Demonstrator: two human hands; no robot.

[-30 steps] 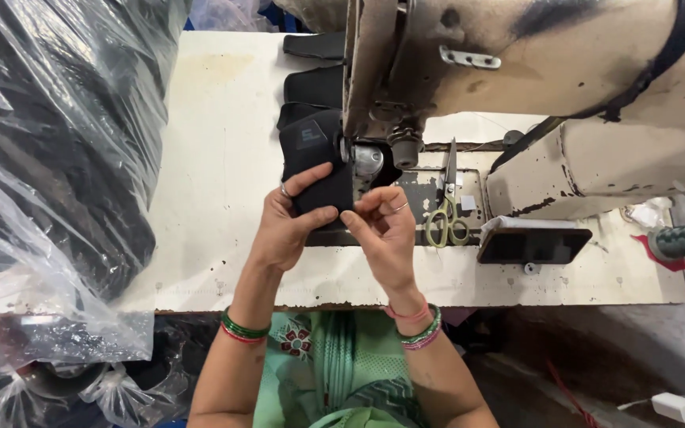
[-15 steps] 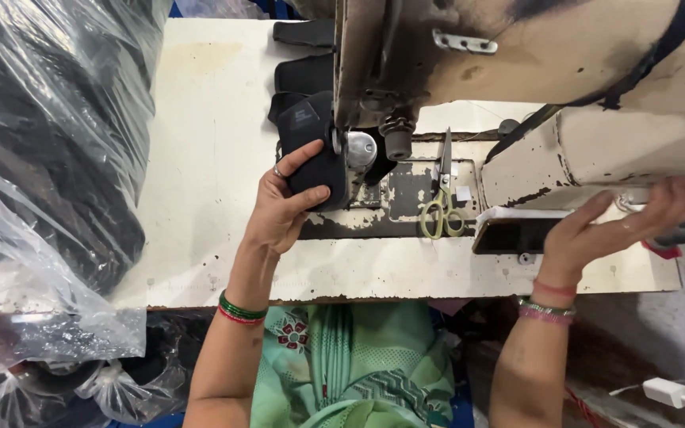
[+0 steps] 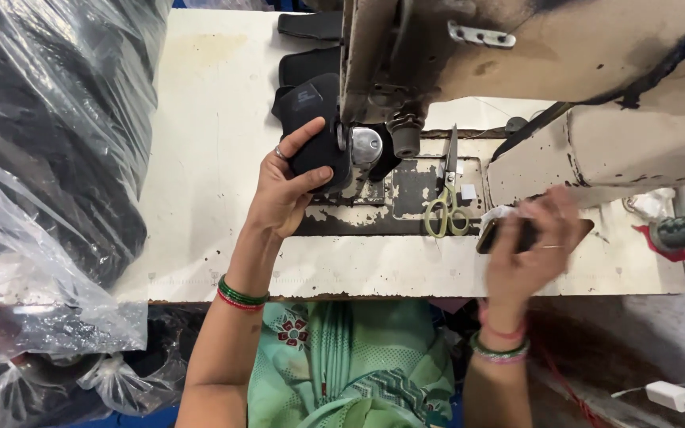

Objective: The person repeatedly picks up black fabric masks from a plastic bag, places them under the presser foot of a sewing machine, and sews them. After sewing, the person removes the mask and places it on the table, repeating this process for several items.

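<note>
while the left hand (image 3: 283, 194) pins the black piece (image 3: 316, 127) flat against the sewing machine (image 3: 469, 55), we judge that piece to be light and soft, a padded fabric part that bends easily and will not slip much under skin. we would take it at its near edge, where the thumb and forefinger already meet it, and keep clear of the needle side. it lies on the desk (image 3: 208, 143) just left of the machine's foot, its right edge tucked under the head; the left fingers (image 3: 304, 139) spread over its lower half, thumb pressing from below. more black pieces sit behind it. the right hand (image 3: 529, 242) is blurred, its fingers curled around a dark flat object (image 3: 509, 235) near the desk's front edge, beside the scissors (image 3: 447, 208).
</note>
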